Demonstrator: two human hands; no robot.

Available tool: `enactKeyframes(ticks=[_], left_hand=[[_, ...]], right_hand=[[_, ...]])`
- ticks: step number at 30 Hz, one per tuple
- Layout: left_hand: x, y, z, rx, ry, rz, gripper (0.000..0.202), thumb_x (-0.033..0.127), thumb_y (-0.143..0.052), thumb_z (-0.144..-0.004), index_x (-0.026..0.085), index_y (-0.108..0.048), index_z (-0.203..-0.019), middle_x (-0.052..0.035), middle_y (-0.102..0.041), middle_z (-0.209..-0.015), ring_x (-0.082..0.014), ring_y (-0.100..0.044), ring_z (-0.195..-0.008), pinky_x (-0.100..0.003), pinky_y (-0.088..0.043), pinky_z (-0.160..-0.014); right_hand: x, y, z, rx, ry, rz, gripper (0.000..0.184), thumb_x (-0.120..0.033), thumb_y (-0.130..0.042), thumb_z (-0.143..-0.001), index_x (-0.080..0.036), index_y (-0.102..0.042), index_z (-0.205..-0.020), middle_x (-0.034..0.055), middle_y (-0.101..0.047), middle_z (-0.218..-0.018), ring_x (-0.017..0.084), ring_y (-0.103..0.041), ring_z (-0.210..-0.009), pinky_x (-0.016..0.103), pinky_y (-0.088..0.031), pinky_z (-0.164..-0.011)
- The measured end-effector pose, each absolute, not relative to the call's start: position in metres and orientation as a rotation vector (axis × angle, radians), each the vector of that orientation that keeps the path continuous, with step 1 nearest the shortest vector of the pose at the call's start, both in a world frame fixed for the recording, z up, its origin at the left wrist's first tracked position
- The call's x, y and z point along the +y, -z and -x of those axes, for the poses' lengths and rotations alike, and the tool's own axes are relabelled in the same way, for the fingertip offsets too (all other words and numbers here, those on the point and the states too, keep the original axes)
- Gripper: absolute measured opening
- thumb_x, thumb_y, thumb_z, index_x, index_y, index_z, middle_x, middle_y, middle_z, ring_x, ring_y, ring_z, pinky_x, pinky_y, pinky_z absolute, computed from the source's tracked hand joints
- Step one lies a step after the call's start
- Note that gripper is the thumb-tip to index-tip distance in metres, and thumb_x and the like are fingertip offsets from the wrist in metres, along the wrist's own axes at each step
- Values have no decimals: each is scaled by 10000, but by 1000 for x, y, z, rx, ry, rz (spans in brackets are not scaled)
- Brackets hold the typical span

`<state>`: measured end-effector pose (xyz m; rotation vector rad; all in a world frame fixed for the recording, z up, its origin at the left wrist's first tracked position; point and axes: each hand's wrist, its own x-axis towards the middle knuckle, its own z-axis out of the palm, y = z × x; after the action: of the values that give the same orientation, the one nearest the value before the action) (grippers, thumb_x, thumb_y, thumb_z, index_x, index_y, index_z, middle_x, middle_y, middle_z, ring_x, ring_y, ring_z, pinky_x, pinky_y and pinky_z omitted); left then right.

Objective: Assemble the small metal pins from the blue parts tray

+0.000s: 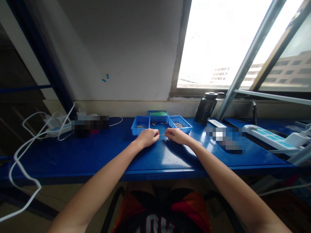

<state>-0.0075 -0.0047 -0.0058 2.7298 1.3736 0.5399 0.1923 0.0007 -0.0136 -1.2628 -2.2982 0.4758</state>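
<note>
a blue table [73, 158] is occupied by a bottle [206, 108], well apart from the work, and by a left bin [139, 132] and a right bin [186, 129], set just beyond the hands. the left hand [147, 137] and right hand [177, 136] are held apart, with a thin piece [162, 135] pinched between their fingertips. through an uneven pull, the piece could be bent or dropped; if either bin were knocked, its metal bits [179, 125] could be spilled.

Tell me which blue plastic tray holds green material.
The rear blue plastic tray, between and behind the others; the left tray and right tray hold small silvery pieces instead.
</note>
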Motion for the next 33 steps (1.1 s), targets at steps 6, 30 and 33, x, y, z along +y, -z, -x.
enactKeyframes(ticks=[6,30,33], left_hand=[[-3,7,8,1381,-455,-2732,196,346,-463,-764,219,-591,-843,-18,-640,-773,-172,-585,-700,-229,-395,-581],[-7,5,7,1435,-524,-2720,245,327,-306,-860,193,-495,-940,-66,-629,-847,-202,-592,-743,-261,-405,-602],[-10,2,5,1340,-659,-2736,227,319,-325,-856,190,-503,-915,-59,-616,-863,-179,-577,-736,-251,-401,-601]], right_hand=[[0,13,-192,-2298,-438,1231,154,-269,-458,-788,-167,-551,-858,-14,-587,-579,94,-515,-523,203,-382,-531],[3,17,-193,-2291,-660,1249,249,-380,-438,-803,-164,-559,-779,14,-596,-637,92,-501,-507,208,-402,-508],[2,17,-193,-2308,-677,1224,243,-374,-463,-790,-163,-573,-839,16,-601,-636,99,-506,-516,215,-411,-518]])
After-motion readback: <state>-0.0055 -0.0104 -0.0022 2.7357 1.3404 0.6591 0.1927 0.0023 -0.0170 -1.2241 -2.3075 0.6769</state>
